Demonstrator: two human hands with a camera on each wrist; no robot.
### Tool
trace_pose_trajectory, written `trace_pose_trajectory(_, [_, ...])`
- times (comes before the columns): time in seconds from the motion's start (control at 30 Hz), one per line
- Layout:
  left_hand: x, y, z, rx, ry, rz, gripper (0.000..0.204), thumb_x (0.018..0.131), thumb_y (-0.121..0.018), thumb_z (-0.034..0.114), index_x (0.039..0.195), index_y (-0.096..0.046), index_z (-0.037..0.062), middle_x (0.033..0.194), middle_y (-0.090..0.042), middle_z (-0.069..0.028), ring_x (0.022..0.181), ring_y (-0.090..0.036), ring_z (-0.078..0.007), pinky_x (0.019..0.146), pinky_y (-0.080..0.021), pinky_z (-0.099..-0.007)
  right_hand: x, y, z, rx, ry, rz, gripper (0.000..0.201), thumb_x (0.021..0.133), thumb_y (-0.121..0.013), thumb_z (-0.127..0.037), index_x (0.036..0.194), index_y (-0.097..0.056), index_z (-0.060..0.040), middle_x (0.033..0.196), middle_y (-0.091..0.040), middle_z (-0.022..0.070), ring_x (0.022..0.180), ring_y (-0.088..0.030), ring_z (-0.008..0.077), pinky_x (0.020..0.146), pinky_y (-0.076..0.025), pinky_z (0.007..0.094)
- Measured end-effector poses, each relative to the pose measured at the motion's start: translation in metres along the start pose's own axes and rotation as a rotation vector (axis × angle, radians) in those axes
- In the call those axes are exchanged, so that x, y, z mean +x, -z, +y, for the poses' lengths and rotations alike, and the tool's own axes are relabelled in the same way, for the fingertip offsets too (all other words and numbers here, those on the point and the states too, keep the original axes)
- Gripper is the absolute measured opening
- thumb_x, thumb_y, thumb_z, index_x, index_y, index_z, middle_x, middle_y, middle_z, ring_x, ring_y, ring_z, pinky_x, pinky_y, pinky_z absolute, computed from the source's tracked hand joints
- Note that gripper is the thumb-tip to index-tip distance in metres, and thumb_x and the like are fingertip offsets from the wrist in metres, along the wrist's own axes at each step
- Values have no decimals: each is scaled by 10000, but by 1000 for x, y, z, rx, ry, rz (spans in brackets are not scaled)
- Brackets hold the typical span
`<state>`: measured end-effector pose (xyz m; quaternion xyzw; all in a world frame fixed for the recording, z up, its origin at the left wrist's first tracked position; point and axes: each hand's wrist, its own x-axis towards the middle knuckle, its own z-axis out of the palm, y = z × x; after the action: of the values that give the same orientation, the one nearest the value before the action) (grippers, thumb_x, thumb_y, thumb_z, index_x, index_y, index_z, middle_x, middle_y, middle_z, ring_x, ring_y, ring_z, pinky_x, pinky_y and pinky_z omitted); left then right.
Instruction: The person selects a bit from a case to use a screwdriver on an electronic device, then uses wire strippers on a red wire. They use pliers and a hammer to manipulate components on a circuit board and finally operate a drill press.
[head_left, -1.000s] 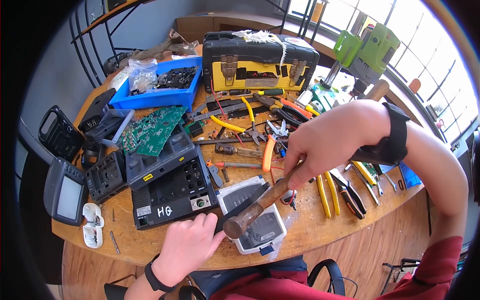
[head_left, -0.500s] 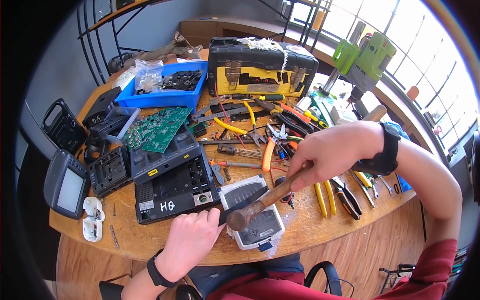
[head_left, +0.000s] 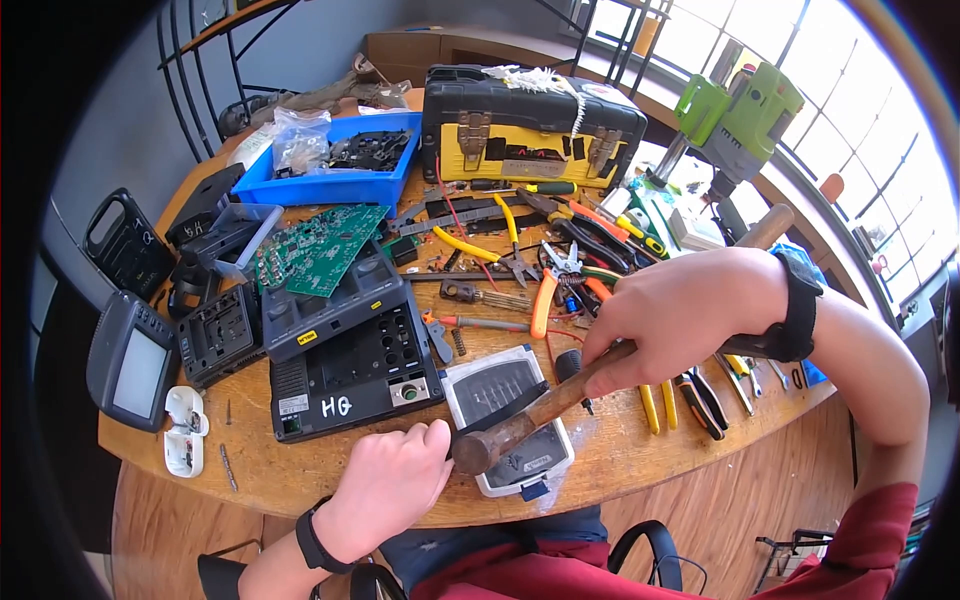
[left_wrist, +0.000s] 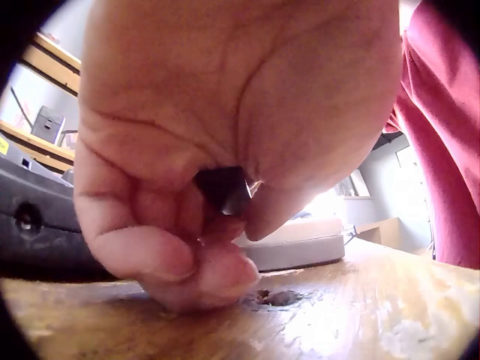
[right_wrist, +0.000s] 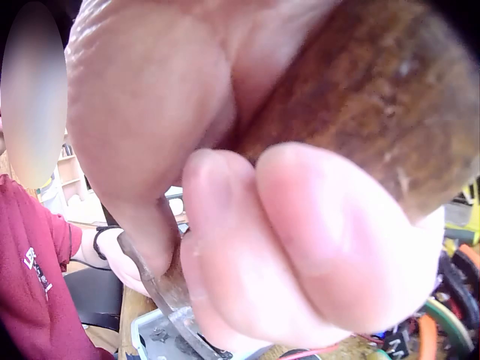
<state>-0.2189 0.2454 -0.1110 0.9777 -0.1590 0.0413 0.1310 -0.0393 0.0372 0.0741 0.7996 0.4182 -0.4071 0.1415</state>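
My right hand (head_left: 680, 315) grips a hammer (head_left: 545, 405) by its long wooden handle, fingers curled round the shaft in the right wrist view. Its rounded brown head sits near my left knuckles. My left hand (head_left: 395, 485) is a fist around a black flat bar (left_wrist: 225, 187), whose blunt end shows in the palm. In the head view this dark bar slants up right from the fist, partly hidden by the hammer. Beneath both lies a grey-and-white plastic case (head_left: 525, 462) with a dark panel, near the table's front edge. The left fingers rest low at the wooden tabletop (left_wrist: 360, 315).
Left of the case stands a black device housing (head_left: 350, 375) with a green circuit board (head_left: 325, 250) stacked above. Pliers and cutters (head_left: 700, 405) lie right. A yellow-and-black toolbox (head_left: 530, 130), a blue tray (head_left: 330, 185) and a green drill press (head_left: 750, 120) stand behind.
The head view has shifted slightly. Both hands keep their holds, and the hammer head stays beside the left fist above the case.
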Motion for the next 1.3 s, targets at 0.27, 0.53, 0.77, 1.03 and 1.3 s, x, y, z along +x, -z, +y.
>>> trace_pose_trajectory(0.27, [0,0,2,-15,4,28,289,899,-737,220,908,-499,55,737,-611,-106,656,-690,-296,571,-554,-399,2,-3,6,31,8,0,531,1017,-565,-541,1210,-747,-81,1007,-744,153,943,-680,340,858,-516,410])
trace_pose_trajectory(0.53, [0,-2,0,-23,12,4,284,912,-723,215,933,-494,49,779,-622,-118,698,-699,-305,588,-558,-408,3,-7,13,69,22,40,534,1016,-567,-537,1202,-755,-74,950,-747,150,892,-683,318,816,-511,414])
trace_pose_trajectory(0.77, [-2,-4,0,-57,-1,3,270,915,-719,211,952,-507,48,787,-635,-126,716,-702,-319,609,-563,-423,-2,-3,0,24,2,60,497,1021,-600,-508,1189,-751,-65,947,-746,201,870,-681,383,797,-529,428])
trace_pose_trajectory(1.03, [2,4,-14,-138,-27,-125,193,941,-669,194,983,-580,28,700,-650,-169,681,-675,-372,581,-527,-442,-11,-7,-13,-86,-22,133,495,1023,-580,-519,1155,-770,-81,933,-748,200,896,-691,391,820,-538,447])
trace_pose_trajectory(1.3, [7,8,-18,-192,7,-205,247,958,-688,261,960,-585,37,666,-644,-183,665,-666,-389,580,-517,-453,-6,-4,-13,-127,38,152,476,1020,-585,-492,1075,-774,-59,863,-733,193,852,-681,400,779,-540,455])
